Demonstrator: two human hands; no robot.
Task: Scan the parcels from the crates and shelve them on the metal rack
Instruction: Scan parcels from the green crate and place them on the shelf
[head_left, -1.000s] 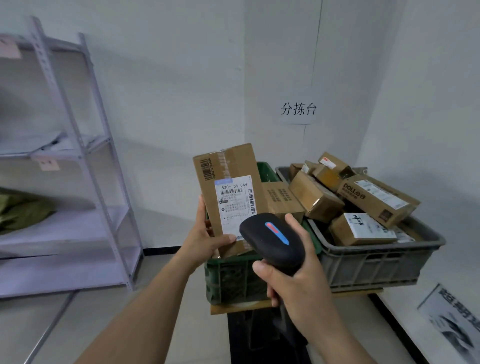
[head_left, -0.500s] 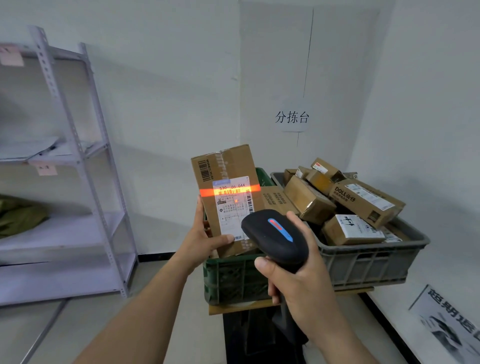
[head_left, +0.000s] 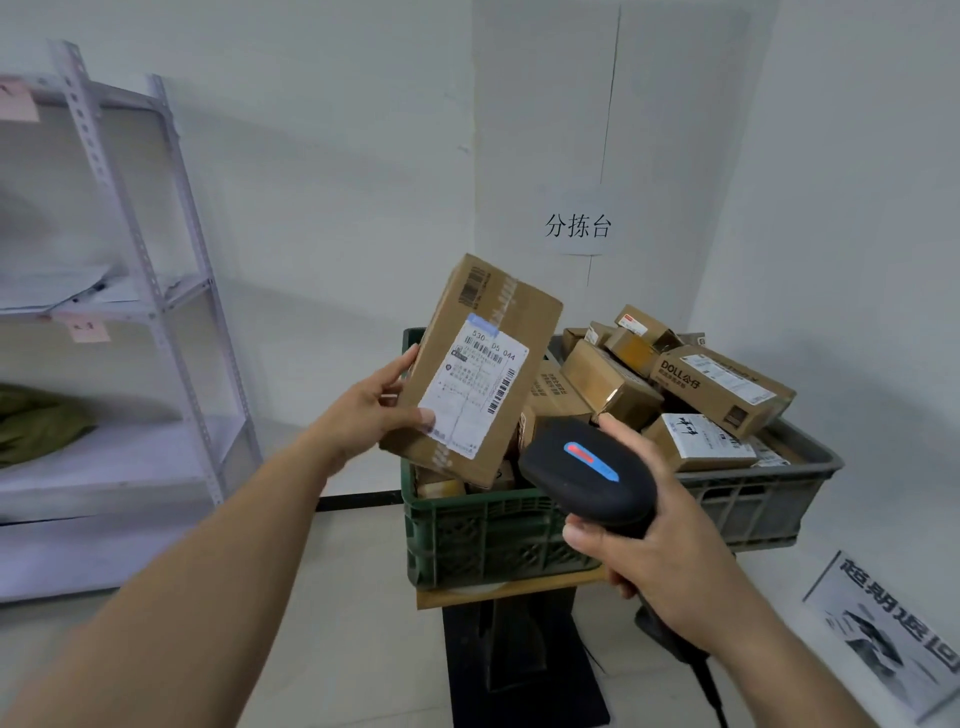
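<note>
My left hand (head_left: 371, 410) grips a brown cardboard parcel (head_left: 472, 369) by its lower left edge, tilted to the right, its white shipping label facing me. My right hand (head_left: 660, 540) holds a black barcode scanner (head_left: 589, 470) just below and right of the parcel. No red beam shows on the label. Behind stand a green crate (head_left: 488, 535) and a grey crate (head_left: 753, 499) heaped with several cardboard parcels (head_left: 722, 382). The metal rack (head_left: 156, 291) is at the left.
The crates rest on a wooden board over a dark stand (head_left: 519, 649). The rack's middle shelf holds an olive bag (head_left: 36, 421); papers lie on the shelf above. A printed sign (head_left: 893, 634) leans on the right wall. A wall label (head_left: 577, 226) hangs above the crates.
The scanner's red beam, on the label half a second ago, is gone. My left hand has tipped the parcel to the right. The scanner has dropped slightly away from it.
</note>
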